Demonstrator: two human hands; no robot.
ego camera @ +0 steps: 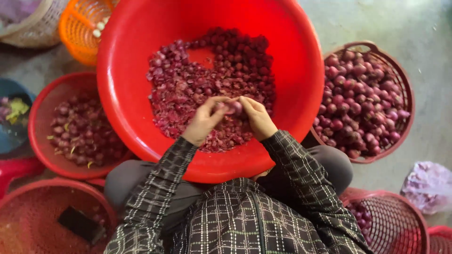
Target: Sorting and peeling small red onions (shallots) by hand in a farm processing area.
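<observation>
Shallot [234, 107] sat at the frame's centre, pinched between the left hand [205, 121] and right hand [258, 118], both grips clenched on it, above the red basin [122, 84] of peels; a blade, if any, was hidden. Peeled bulbs filled the basket [408, 101] at right.

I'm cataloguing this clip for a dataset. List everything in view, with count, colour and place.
big basin: one, red, centre, holding shallots and peelings
shallot: one, purple, between both hands over the basin
basket of peeled shallots: one, dark red, right
round basket of shallots: one, red, left
orange basket: one, top left
woven basket: one, pale, top left corner
blue bowl: one, left edge
mesh baskets: two, red, bottom left and bottom right
plastic bag: one, pale purple, right
left hand: on the shallot
right hand: on the shallot
</observation>
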